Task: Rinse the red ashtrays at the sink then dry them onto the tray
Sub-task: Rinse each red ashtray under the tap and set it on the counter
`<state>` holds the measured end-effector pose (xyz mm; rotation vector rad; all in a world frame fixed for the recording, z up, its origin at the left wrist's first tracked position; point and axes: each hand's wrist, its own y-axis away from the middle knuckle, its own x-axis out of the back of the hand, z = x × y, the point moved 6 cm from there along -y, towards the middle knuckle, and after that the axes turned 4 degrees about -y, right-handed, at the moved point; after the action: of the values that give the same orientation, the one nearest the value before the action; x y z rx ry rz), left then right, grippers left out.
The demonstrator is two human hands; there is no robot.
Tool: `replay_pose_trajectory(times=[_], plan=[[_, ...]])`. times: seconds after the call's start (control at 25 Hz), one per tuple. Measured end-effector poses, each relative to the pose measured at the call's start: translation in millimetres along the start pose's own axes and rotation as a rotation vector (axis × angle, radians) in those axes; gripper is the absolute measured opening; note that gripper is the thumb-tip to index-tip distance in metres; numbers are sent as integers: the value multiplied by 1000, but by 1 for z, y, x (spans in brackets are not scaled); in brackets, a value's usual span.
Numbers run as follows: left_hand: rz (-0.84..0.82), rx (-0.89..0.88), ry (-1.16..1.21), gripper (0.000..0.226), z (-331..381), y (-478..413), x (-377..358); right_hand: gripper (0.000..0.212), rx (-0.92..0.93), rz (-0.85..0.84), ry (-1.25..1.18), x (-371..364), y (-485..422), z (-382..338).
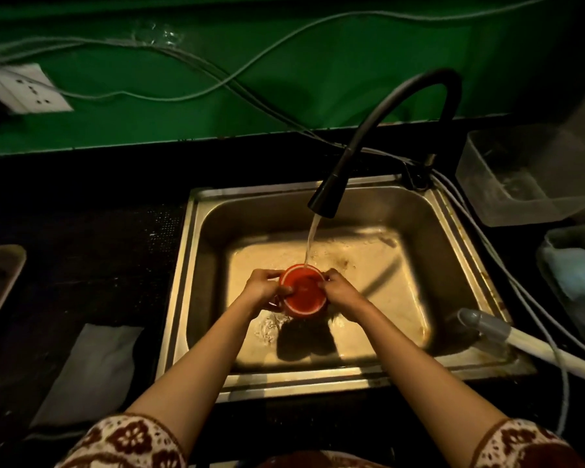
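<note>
Your left hand (265, 287) and right hand (340, 290) each had a grip on one red ashtray (304, 291) under the faucet (323, 202); rinsing was midway, drying onto the tray (4, 265) not begun.

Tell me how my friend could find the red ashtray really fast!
Find the steel sink under the curved black faucet. Follow the running water down to where the left hand and right hand grip the ashtray between them. It is the only round, bright red thing there, ringed in white.
</note>
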<state>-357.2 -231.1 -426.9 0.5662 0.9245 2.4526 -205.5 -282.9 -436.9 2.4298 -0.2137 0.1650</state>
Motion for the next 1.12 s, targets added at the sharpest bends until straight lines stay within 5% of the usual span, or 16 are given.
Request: replay_pose_trajectory(times=[0.2,0.68,1.12], plan=[[62,-72,-162,60,30,0,-4,16,-175,-143,-438,2,3,13],[57,-109,-19,51,27,5,72,23,-31,234,-116,-35,-16,-44],[548,-267,237,39,-20,16,341,25,282,171,-103,-264,-61,-192]])
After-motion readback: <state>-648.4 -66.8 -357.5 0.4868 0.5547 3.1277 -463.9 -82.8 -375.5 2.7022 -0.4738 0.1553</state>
